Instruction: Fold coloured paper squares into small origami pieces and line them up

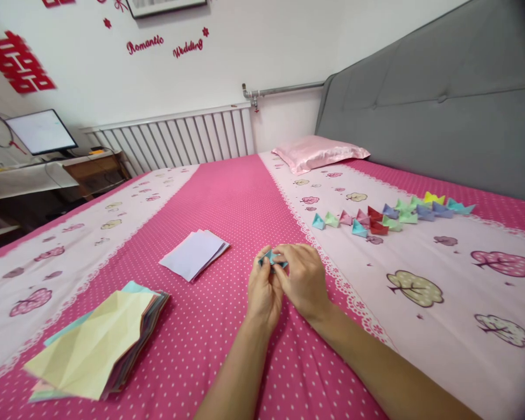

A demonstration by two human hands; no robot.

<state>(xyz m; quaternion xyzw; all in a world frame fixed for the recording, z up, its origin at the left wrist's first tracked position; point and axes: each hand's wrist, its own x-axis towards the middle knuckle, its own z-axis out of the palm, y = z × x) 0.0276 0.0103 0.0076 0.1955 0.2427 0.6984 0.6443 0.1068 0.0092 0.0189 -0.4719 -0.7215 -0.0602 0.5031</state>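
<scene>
Wide bed (227, 198) with pink polka-dot cover and pale tree-print bands carries everything. Grey padded headboard (441, 105) at right; pink satin pillow (319, 153) near it. Thick stack of creased pastel paper sheets (98, 344) lies lower left; smaller stack of white-lilac square sheets (195, 254) mid-bed. Row of small folded multicoloured paper pieces (389, 214) lies on right band, well apart from hands. Left hand (263, 291) and right hand (304, 279) meet at bed centre, fingers pinched shut on small teal folded paper piece (271, 258), held just above cover.
</scene>
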